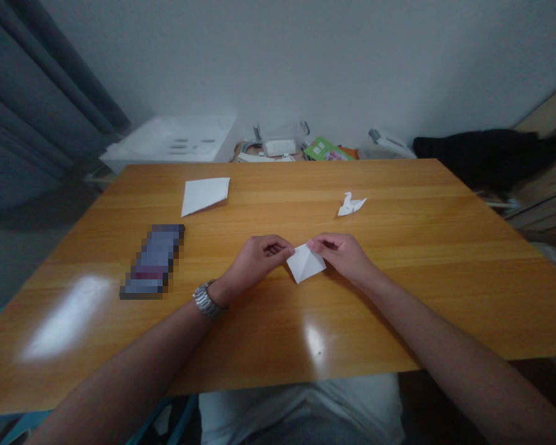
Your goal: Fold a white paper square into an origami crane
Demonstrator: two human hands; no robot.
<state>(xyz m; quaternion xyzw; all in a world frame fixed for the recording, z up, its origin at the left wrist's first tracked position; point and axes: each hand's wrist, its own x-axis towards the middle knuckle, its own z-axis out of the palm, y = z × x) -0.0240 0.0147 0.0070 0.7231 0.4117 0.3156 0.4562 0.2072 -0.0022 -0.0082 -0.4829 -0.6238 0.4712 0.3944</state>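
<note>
A small folded white paper (304, 264) lies on the wooden table (398, 296) in front of me. My left hand (256, 259) pinches its left corner with curled fingers; a metal watch (207, 299) sits on that wrist. My right hand (343, 253) pinches the paper's upper right corner. Both hands rest on the tabletop, with the paper between them.
A finished white paper bird (351, 204) stands at the back right of the table. A larger folded white sheet (204, 194) lies at the back left. A pixelated dark flat object (152, 261) lies left of my hands. Boxes and clutter line the wall behind the table.
</note>
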